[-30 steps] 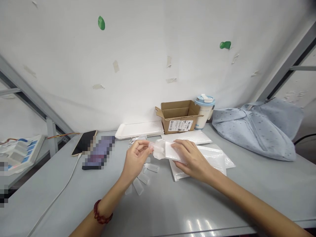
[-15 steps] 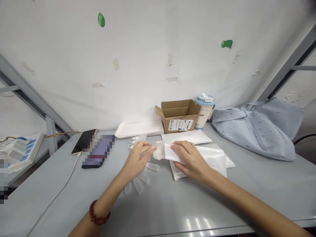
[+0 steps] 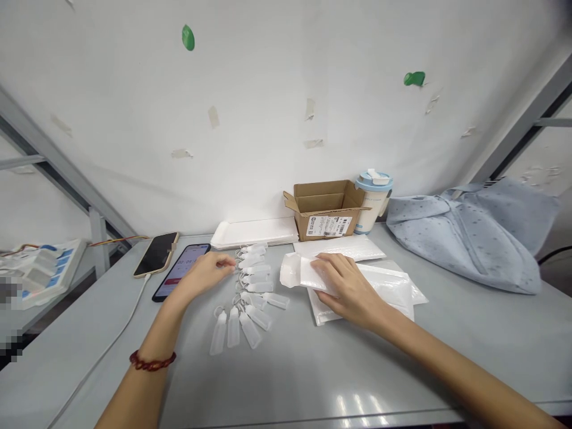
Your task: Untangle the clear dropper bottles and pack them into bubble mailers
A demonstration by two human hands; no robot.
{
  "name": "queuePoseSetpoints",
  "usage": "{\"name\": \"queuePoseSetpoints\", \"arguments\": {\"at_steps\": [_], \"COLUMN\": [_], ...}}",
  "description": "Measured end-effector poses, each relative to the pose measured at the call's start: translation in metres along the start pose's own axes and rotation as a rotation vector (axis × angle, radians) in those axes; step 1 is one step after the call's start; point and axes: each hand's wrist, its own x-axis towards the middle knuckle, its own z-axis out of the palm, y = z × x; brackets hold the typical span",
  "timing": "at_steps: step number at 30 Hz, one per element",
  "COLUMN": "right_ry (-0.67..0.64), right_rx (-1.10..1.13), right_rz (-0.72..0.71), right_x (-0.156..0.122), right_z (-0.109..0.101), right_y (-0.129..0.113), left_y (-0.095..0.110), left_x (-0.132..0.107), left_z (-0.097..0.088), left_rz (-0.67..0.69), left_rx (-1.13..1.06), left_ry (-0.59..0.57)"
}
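Observation:
My right hand (image 3: 346,286) grips a white padded envelope (image 3: 313,273), thumb below and fingers on top. The envelope's flap (image 3: 290,270) sticks out to the left, folded open. Several more white padded envelopes (image 3: 388,289) lie on the table under and behind this hand. To the left, my left hand (image 3: 206,275) has its fingers pressed together at the rings of small translucent plastic bottles (image 3: 257,271). Whether a ring is between the fingertips cannot be made out. Several of these bottles lie fanned in an arc, each with a white cap and a ring.
A stack of white envelopes (image 3: 254,232) lies by the wall beside an open cardboard box (image 3: 328,211) and a lidded cup (image 3: 373,202). Two phones (image 3: 155,255) lie left, one with a white cable (image 3: 129,316). A light-blue starred fabric bag (image 3: 465,244) rests at right.
My left hand has moved left, from beside the envelope's flap to the ring ends of the small bottles. My right hand keeps the envelope in almost the same place.

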Motion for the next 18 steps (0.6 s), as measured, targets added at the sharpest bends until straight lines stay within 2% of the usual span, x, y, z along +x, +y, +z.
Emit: {"name": "queuePoseSetpoints", "arguments": {"at_steps": [6,12,15,18], "right_ry": [-0.009,-0.021,-0.035,-0.045], "right_rx": [-0.014,-0.028,-0.025,-0.025], "right_rz": [0.006,0.008,0.01,0.012], "right_x": [-0.001,-0.001,-0.001,-0.001], "right_z": [0.001,0.002,0.002,0.002], "right_y": [0.002,0.004,0.004,0.004], "left_y": [0.015,0.03,0.033,0.037], "left_x": [-0.011,-0.015,-0.015,-0.015], "left_z": [-0.01,0.008,0.017,0.017], "left_rz": [0.083,0.087,0.092,0.094], "left_rx": [-0.19,-0.334,-0.327,-0.335], "left_ry": [-0.217,-0.429,-0.484,-0.487]}}
